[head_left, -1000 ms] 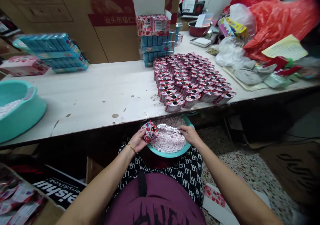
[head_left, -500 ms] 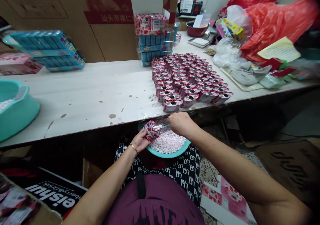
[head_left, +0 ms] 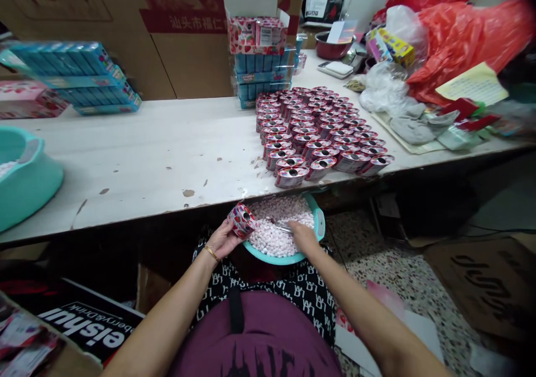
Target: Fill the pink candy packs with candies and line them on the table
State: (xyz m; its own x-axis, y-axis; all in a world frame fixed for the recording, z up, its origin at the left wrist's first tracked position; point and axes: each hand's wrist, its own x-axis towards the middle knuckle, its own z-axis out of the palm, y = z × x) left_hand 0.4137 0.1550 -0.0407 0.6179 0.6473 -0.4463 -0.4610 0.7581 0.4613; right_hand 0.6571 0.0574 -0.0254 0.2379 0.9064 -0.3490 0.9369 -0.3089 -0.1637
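Note:
A teal basin (head_left: 319,224) full of small pink-white candies (head_left: 276,223) rests on my lap, just under the table edge. My left hand (head_left: 221,238) holds a small red-and-pink strawberry-print can (head_left: 242,220), tilted, at the basin's left rim. My right hand (head_left: 304,238) is down in the candies, fingers closed on a thin metal scoop (head_left: 283,228) whose tip lies in the pile. On the white table (head_left: 167,153) above stand several rows of the same cans (head_left: 318,131), their round openings facing up.
A second teal basin (head_left: 25,176) sits at the table's left end. Blue and pink carton packs (head_left: 84,78) lie at the back left, a stack of packs (head_left: 262,58) at the back centre. Red plastic bags (head_left: 456,36), cloths and papers crowd the right end. Cardboard boxes stand behind.
My right hand has come down from the can's mouth into the candies at the basin's right side. The left hand has tilted the can a little outward to the left.

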